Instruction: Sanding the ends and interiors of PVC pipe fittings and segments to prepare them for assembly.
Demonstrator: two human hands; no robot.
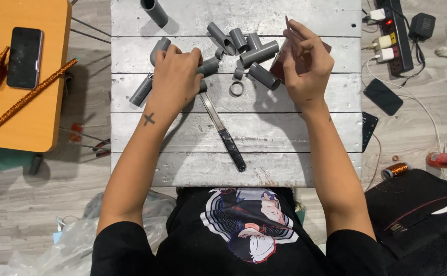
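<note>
The left hand (175, 76), in the upper middle of the frame, curls closed over a short grey pipe piece (209, 66) lying on the silver plank table (182, 133). The right hand (305, 64), upper right of centre, pinches a dark red sheet (279, 64) between thumb and fingers, above the scattered grey pipe pieces (256, 53). A knife (223, 128) lies below the left hand.

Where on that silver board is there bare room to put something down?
The near planks of the board are bare on both sides of the knife. The top-left corner beside the lone grey pipe is bare too. The pipe pieces between the hands crowd the middle.
</note>
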